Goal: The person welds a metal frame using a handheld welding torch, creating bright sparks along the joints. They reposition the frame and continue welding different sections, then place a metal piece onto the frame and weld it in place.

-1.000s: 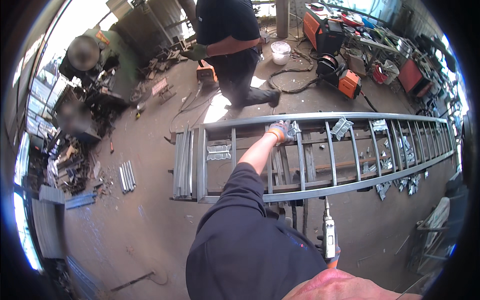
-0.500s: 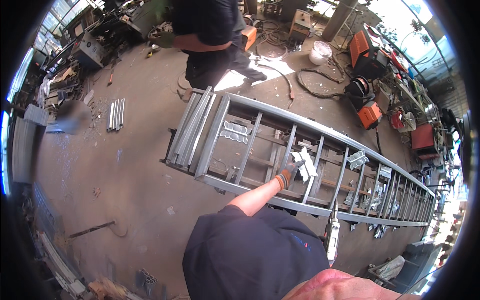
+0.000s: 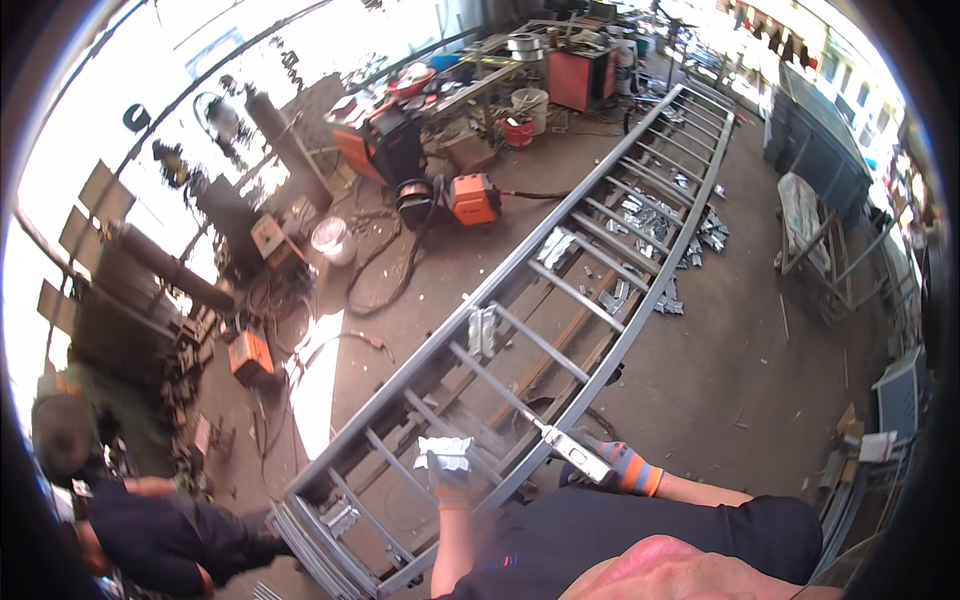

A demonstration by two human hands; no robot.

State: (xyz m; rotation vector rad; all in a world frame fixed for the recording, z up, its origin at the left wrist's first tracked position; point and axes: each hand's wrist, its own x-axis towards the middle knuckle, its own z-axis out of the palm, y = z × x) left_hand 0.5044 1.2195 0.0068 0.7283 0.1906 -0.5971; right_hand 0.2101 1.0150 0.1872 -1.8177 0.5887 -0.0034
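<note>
Long grey metal ladder frame (image 3: pixel 560 300) running from lower left to upper right; orange welding machine (image 3: pixel 473 198) and white bucket (image 3: pixel 333 240) above, cables snaking between. Left hand (image 3: pixel 447 470), gloved, closed around shiny bracket (image 3: pixel 445 452) low centre. Right hand (image 3: pixel 610 462) gripping flat metal tool (image 3: pixel 572 451) against the near rail.

Both gloved hands out low in front of me.

My left hand (image 3: pixel 447 472) is raised, forearm bare and coming straight up from the bottom edge, fingers curled shut in a grey glove with an orange cuff. My right hand (image 3: pixel 600 462) reaches in from the right, wrist in a striped orange cuff, fingers closed, bare forearm running back toward my dark sleeve.
</note>
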